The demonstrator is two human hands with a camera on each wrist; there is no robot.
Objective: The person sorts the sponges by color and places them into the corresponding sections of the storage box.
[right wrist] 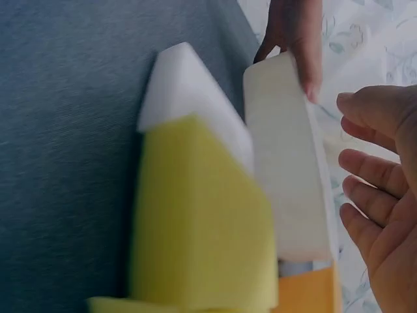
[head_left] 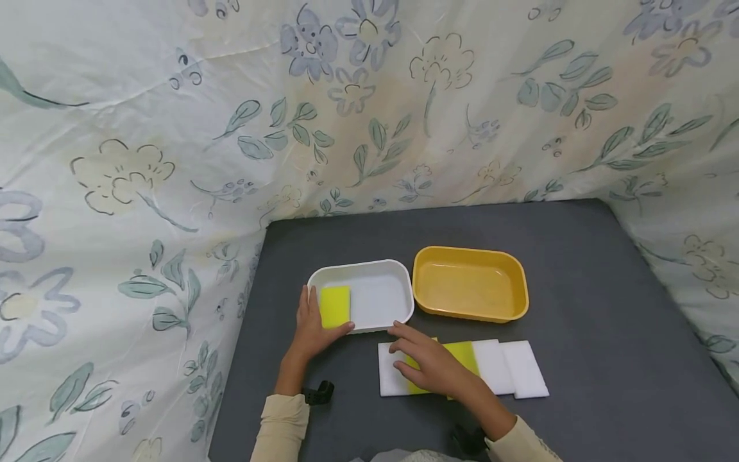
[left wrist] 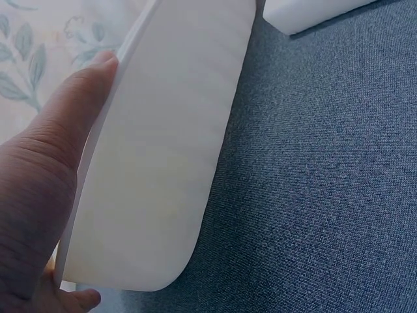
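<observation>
My left hand (head_left: 312, 332) rests on the near left corner of a white rectangular tray (head_left: 383, 298). Its thumb stretches along the near rim while the fingers lie straight against the left side. In the left wrist view the thumb (left wrist: 71, 107) touches the tray's rim. A yellow rectangular block (head_left: 335, 307) lies inside the tray at its left end. Over a row of white and yellow blocks hovers my right hand (head_left: 430, 362), its fingers spread and holding nothing. In the right wrist view this hand (right wrist: 384, 189) is apart from the yellow block (right wrist: 202, 215).
Right of the white tray stands a yellow-orange tray (head_left: 470, 282), close beside it. White blocks (head_left: 524, 369) form the right end of the row on the dark table (head_left: 600, 308). Flowered cloth (head_left: 369, 147) hangs behind the table and at its sides.
</observation>
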